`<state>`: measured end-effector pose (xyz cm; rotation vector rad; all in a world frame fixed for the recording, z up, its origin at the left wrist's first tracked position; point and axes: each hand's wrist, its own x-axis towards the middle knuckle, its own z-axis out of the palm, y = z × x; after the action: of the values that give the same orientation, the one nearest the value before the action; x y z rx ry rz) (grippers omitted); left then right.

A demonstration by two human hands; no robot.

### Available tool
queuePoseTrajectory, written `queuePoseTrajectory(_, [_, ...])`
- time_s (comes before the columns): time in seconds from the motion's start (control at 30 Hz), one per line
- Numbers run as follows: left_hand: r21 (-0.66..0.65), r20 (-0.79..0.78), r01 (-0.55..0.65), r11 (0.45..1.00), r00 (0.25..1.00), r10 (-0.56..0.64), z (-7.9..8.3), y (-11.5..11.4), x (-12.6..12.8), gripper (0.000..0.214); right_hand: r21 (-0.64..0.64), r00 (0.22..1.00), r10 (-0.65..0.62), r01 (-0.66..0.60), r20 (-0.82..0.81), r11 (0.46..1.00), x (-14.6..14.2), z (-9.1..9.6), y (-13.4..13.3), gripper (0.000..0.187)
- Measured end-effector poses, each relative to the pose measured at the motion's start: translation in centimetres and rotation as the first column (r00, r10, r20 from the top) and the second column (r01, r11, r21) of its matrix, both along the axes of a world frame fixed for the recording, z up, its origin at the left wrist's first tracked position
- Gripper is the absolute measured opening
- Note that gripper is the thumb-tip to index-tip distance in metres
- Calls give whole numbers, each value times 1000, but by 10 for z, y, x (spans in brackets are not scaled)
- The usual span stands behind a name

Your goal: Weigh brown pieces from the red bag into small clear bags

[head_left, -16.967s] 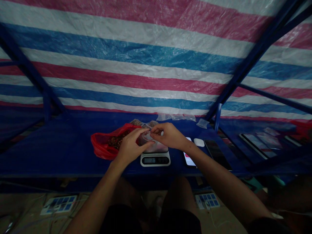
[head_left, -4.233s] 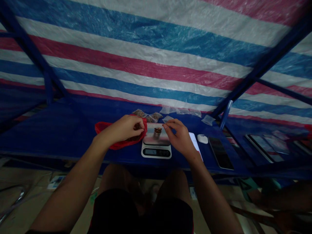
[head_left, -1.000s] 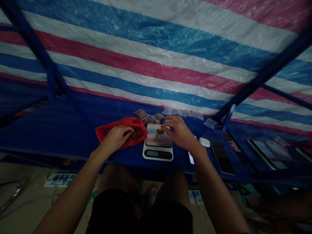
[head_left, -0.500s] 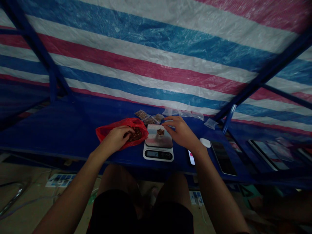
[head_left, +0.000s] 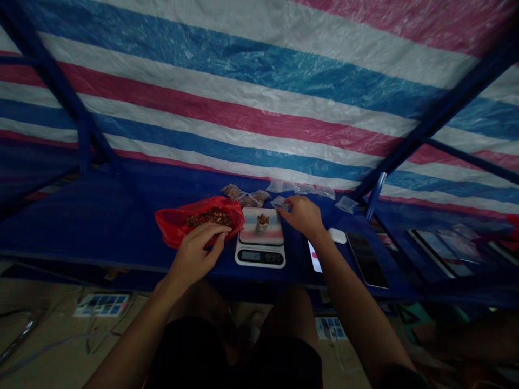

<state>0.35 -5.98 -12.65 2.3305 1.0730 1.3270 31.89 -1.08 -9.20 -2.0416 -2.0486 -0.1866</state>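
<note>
On the blue tabletop (head_left: 121, 216), a crumpled red plastic bag (head_left: 170, 219) of small brown pieces (head_left: 217, 215) lies open beside a white rectangular digital scale (head_left: 243, 260) bearing a small filled cup (head_left: 261, 227). The left hand (head_left: 197, 253), fingers curled, is at the bag's near edge; the right hand's (head_left: 305, 215) bent fingers meet a small clear plastic pouch (head_left: 278, 202); whether either grips anything, I cannot tell
</note>
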Motion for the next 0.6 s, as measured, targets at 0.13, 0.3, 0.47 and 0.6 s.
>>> queuePoseTrajectory(0.13, [-36, 27, 9, 999, 1000, -8, -14, -10, 4, 21, -25, 995, -9, 12, 102, 1000, -6, 11, 2, 29])
queuePoseTrajectory(0.3, [17, 49, -41, 999, 998, 40, -9, -15, 3, 20, 122, 997, -67, 72, -43, 990, 4, 50, -8, 28])
queuePoseTrajectory(0.47, [72, 79, -106, 992, 992, 101, 19, -29, 25, 39, 247, 879, 221, -123, -423, 961, -3, 99, -44, 24])
queuePoseTrajectory(0.6, [-8, 75, -133, 991, 988, 133, 34, -44, 57, 86, 198, 749, 378, -323, -544, 926, -35, 105, -76, 24])
